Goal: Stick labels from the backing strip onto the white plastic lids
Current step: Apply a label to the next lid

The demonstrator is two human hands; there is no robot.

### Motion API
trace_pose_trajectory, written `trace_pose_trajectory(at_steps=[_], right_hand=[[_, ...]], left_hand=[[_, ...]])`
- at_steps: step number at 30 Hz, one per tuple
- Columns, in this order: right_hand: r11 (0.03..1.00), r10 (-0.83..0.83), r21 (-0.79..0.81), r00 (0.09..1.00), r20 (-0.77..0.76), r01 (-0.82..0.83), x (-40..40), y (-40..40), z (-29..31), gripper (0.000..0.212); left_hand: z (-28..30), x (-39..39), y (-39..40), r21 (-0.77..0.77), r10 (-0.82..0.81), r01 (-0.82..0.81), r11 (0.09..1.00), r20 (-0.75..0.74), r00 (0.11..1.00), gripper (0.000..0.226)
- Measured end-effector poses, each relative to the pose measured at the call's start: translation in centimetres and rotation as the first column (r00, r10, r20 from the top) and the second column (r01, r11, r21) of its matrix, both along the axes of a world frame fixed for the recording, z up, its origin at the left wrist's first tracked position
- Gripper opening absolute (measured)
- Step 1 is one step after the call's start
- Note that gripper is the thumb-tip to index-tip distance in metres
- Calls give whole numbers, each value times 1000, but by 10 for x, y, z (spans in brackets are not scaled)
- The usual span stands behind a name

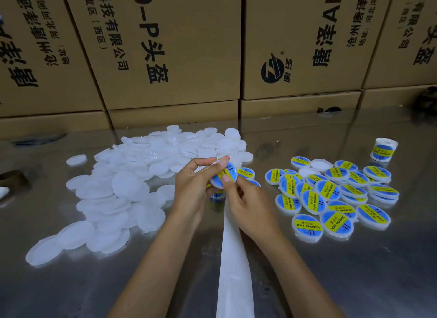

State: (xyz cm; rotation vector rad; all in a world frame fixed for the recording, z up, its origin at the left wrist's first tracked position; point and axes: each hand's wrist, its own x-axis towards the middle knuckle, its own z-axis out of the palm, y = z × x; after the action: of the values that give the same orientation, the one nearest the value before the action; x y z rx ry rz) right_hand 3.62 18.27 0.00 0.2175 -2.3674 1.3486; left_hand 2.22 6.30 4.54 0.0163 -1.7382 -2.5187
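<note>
1. Two heaps flank the work on the steel bench point(331, 282): bare lids point(123, 190) piled to the left, labelled lids point(331, 194) spread to the right, well apart. Cartons point(170, 45) wall off the back. Judging by heap size, plenty of bare ones remain.
2. One white strip point(233, 258) runs from the bottom edge up under the hands; the lower part in view is already bare of labels. A label roll point(384, 149) stands far right, untouched.
3. Left hand point(194, 187): fingers curled narrow round one lid point(223, 175), held above the bench at centre, thumb and forefinger pinching its rim.
4. Right hand point(248, 204): mostly closed, thumb tip pressed on the blue-yellow label point(227, 173) that sits on that lid. Whether its fingers also hold the strip I cannot tell; they are hidden beneath.
5. Step in hand looks like pressing the label down.
6. To do it well:
   - Rub from the centre outward so no bubble is trapped.
   - Keep the label centred inside the rim.
   - Brace the lid from below with the left fingers so it does not tilt.
   - Check edges are flat before dropping it on the right heap.
</note>
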Motion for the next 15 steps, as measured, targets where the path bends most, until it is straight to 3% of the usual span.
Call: trace_pose_trajectory(at_steps=[5,10,12,15], right_hand=[[992,-60,-115,998,-7,59,-4,5,0,47],[969,-192,-150,981,31,195,-11,12,-2,50],[968,-182,-169,982,43,187,-12,13,-4,50],[971,-146,-184,988,42,151,-12,12,-3,56]], left_hand=[[1,-1,-4,-42,-86,85,995,-7,996,16],[-1,2,-5,-287,-262,225,931,-94,961,46],[-2,2,-4,-342,-244,190,920,-122,962,44],[-1,2,-3,-277,-179,140,950,-118,977,35]])
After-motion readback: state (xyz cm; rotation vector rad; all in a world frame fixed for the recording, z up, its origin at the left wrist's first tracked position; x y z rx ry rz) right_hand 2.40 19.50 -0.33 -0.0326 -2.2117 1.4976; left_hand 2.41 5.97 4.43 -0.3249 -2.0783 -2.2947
